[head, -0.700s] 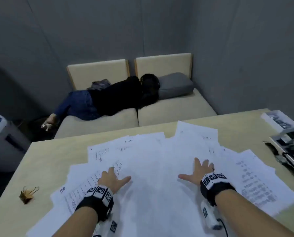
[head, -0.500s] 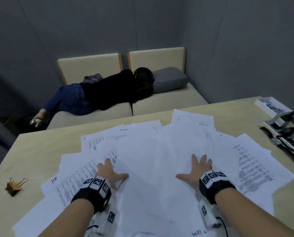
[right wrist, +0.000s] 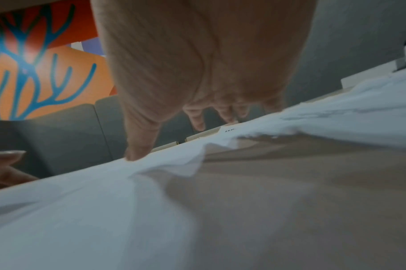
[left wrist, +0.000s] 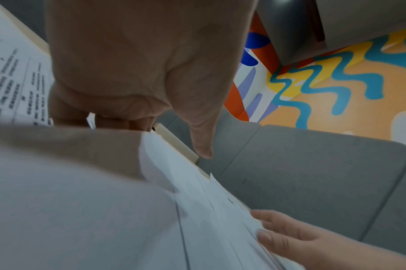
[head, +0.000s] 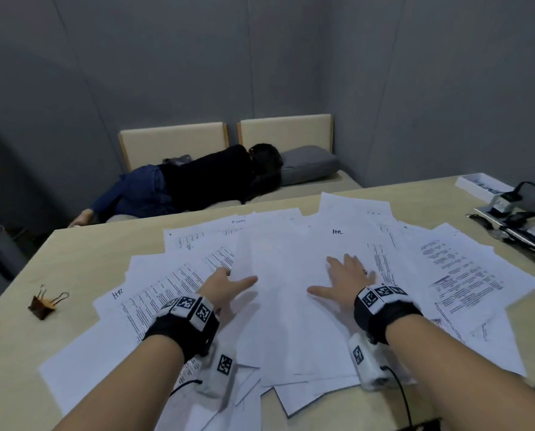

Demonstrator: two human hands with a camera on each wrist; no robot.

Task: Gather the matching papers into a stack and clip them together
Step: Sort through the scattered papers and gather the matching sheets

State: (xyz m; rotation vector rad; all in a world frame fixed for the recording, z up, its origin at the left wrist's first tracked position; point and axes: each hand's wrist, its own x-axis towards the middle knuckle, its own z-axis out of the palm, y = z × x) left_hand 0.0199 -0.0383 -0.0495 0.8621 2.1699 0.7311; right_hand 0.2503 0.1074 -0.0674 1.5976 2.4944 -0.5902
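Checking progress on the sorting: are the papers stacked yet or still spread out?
Spread: the papers fan loosely across the table, overlapping at angles, under both flat hands.

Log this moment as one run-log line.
stage: papers fanned out, unsorted | left hand: flat on sheets | right hand: flat on sheets | binder clip: untouched, on table left of papers

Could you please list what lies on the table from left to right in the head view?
Binder clip → left hand → right hand → white box; both hands rest flat on the papers.
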